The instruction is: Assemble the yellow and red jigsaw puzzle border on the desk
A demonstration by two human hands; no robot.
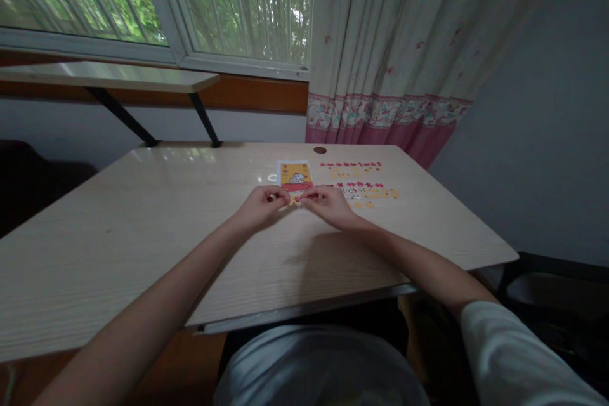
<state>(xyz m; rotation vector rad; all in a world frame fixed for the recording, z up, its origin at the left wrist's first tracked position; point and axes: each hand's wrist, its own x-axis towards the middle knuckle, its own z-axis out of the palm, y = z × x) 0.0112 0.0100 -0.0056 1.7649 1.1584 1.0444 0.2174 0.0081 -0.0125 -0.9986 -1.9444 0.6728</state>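
Red and yellow small pieces [297, 199] sit in the narrow pinch of the left hand [264, 206] and right hand [332, 205], at six o'clock from the picture card [295, 176]; whether they are joined, I cannot tell. Rows of loose pieces [351, 165] lie toward two o'clock on the table [157, 222], so much seems left.
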